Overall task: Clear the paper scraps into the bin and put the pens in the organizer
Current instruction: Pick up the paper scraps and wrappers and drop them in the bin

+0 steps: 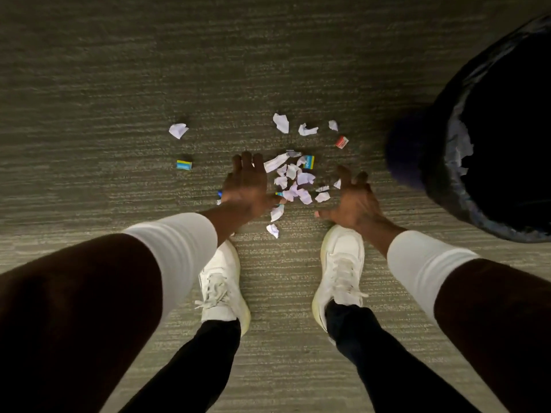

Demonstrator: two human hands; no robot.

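Several white paper scraps (293,181) lie in a loose heap on the carpet between my hands. More scraps lie apart: one at the left (178,130), a few farther out (281,122). My left hand (249,181) is spread flat, palm down, at the heap's left edge. My right hand (354,201) hovers with fingers apart at the heap's right edge and holds nothing. A black-lined bin (465,162) stands at the right with white paper inside its rim. A blue tip (219,192) peeks from under my left hand; I cannot tell what it is.
A small blue and yellow box (184,165) lies left of the heap, another (308,161) at its top, and a red one (342,142) to the upper right. My white shoes (222,290) stand on the grey carpet (119,84) just behind the scraps.
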